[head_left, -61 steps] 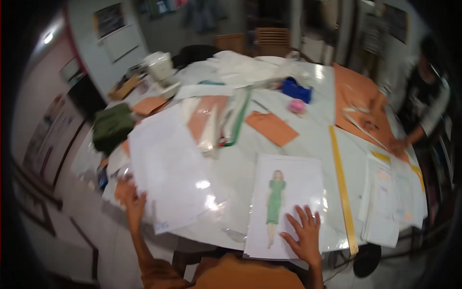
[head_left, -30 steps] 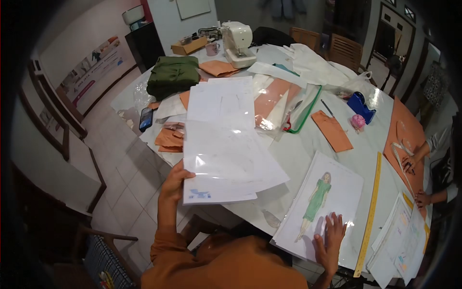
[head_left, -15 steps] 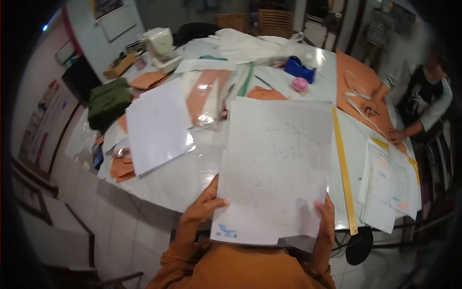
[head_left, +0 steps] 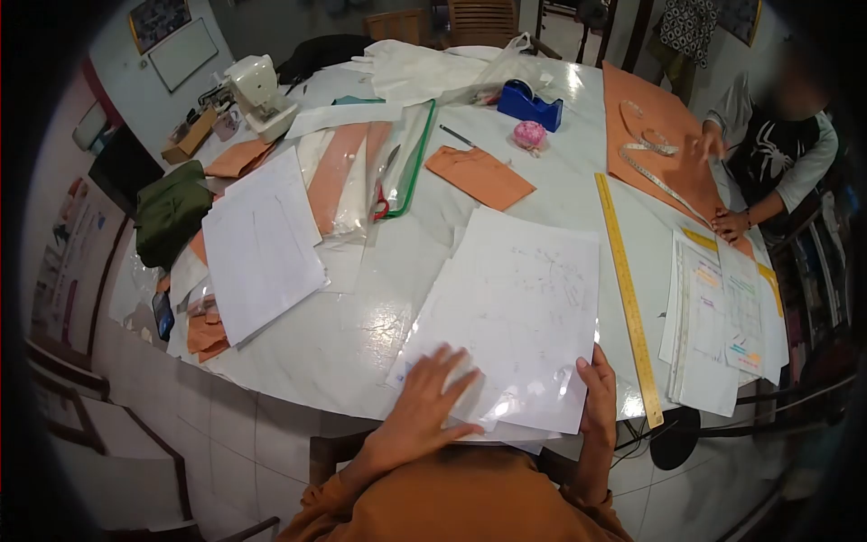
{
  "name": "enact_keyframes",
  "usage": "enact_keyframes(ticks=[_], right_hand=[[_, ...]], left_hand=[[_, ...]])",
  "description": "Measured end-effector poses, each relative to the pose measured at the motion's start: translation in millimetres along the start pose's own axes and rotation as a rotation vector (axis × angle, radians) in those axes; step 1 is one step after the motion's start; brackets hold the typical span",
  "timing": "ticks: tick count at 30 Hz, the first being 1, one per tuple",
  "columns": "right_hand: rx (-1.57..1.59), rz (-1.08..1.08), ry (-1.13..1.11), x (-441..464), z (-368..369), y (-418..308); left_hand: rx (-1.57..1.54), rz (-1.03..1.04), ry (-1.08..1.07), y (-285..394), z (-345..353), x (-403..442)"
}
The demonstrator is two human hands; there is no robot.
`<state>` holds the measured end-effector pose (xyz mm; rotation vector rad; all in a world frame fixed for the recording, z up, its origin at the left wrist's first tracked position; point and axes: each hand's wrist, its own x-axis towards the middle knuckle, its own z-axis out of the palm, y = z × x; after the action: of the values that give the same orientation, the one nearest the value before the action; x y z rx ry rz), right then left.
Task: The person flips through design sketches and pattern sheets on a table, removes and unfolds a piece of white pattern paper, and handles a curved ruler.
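Both hands at an uneven paper stack (head_left: 519, 307), just left of the yellow ruler (head_left: 629, 303).
The left hand (head_left: 423, 396) is spread over the stack's side farther from the ruler, its grip open and holding nothing; the right hand (head_left: 596, 388) curls at the ruler-side edge, thumb over the paper, though I cannot tell whether its grip is pinched. The sheets seem to overhang the tabletop (head_left: 289, 366), so a lopsided push could fan them wider or spill some.
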<state>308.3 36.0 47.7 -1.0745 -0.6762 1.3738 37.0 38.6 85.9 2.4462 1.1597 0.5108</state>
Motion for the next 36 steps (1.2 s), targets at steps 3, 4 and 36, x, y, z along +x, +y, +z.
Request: enact_keyframes(ticks=[3, 4, 36], right_hand=[[-0.002, 0.002, -0.010, 1, -2, 0], [-0.012, -0.006, -0.007, 1, -2, 1], [-0.084, 0.019, 0.015, -4, -3, -4]], left_hand=[[0.088, 0.094, -0.022, 2, 13, 6], [0.154, 0.116, -0.033, 3, 15, 9], [0.015, 0.384, 0.187, 54, 62, 35]])
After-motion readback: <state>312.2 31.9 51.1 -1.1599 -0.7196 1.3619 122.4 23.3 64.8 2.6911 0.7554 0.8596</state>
